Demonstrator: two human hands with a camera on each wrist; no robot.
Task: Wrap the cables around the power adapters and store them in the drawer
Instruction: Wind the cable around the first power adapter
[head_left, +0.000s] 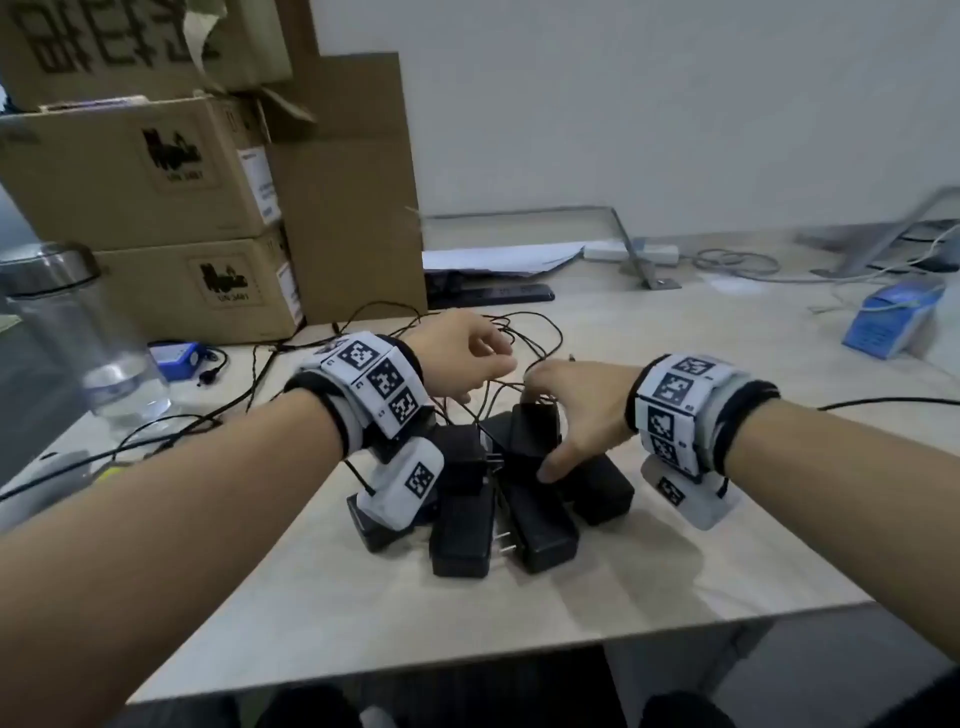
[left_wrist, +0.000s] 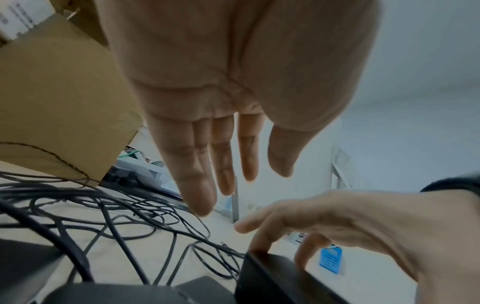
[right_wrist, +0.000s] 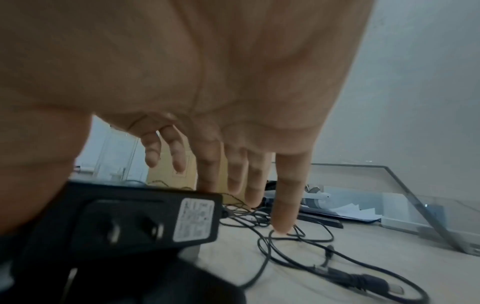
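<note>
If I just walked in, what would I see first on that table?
First, the heap of black power adapters in the middle of the table, with their thin black cables tangled behind it. The right hand grips the top adapter, while the left hand hovers open over the cables. Stacked cardboard boxes stand at the far left.

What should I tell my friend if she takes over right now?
Left hand: open, fingers straight, above the tangled cables, holding nothing.
Right hand: thumb and fingers grip the top adapter of the pile; its prongs and label show in the right wrist view.
The black adapters lie heaped at the desk's near middle, cables spread loose behind them.
Done: nothing wrapped yet.
Left: wrap every cable around its adapter, then store them all. No drawer is in view.
</note>
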